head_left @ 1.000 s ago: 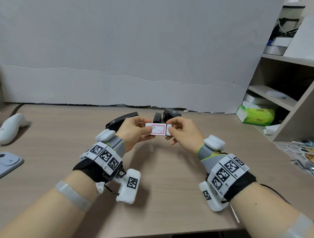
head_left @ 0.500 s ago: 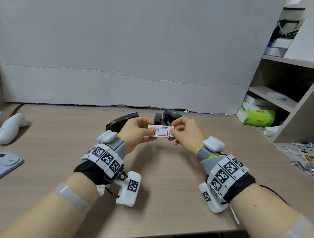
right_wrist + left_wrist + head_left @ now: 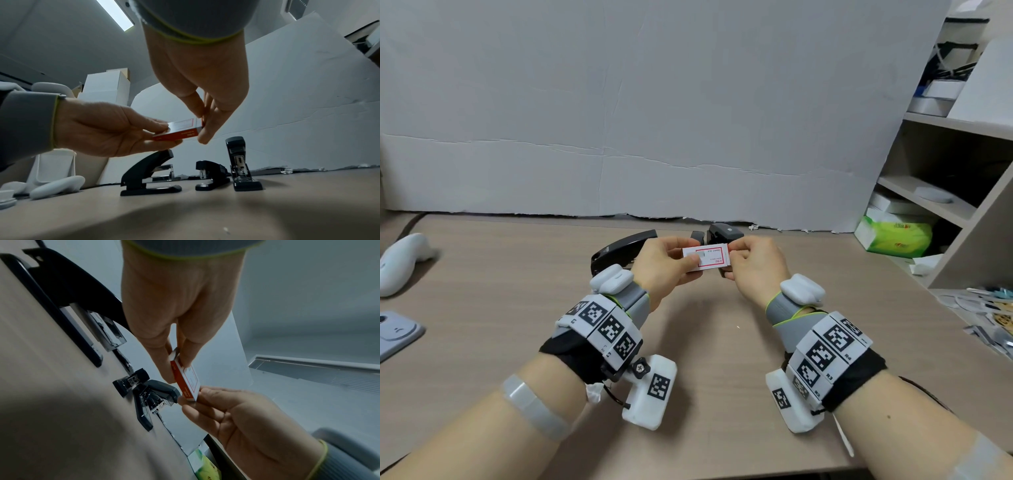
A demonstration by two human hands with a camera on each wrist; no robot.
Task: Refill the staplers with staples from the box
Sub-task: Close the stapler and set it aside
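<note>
A small staple box (image 3: 707,257), white on top with a red border and red sides, hangs above the table between both hands. My left hand (image 3: 688,262) pinches its left end, thumb on top. My right hand (image 3: 732,255) pinches its right end. In the right wrist view the box (image 3: 180,129) lies flat above three black staplers: a large one (image 3: 148,172) on the left, a small one (image 3: 211,173), and one swung open upright (image 3: 240,162). The head view shows the large stapler (image 3: 623,248) partly hidden behind my left hand. Whether the box is open is hidden.
A white handheld device (image 3: 400,263) and a grey-blue gadget (image 3: 397,335) lie at the table's left edge. A shelf unit (image 3: 928,202) with a green tissue pack (image 3: 897,236) stands at the right, with loose clutter (image 3: 989,315) below. A white board (image 3: 654,137) stands along the table's far side.
Both hands and the box have drifted slightly right and away. A white end piece that showed at the box's right end is now covered by the right fingers.
</note>
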